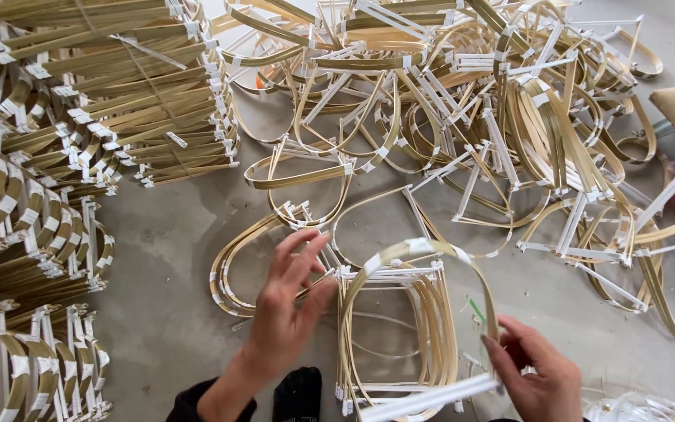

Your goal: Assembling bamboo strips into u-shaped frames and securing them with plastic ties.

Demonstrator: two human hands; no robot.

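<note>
Left hand (287,301), fingers spread apart, touches top-left corner of a stack of bamboo frames (400,328) lying on concrete floor (166,258) btwn both hands. Right hand (537,375), fingers clamped on white bar (431,398) at stack's near edge. Loose frame pile (462,117) beyond; tied bundles (48,172) at left.

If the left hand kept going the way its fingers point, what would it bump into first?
The left hand points up and a bit right. Its fingers would probably first meet the loose bamboo hoop lying just beyond on the grey floor, though depth is hard to judge.
</note>
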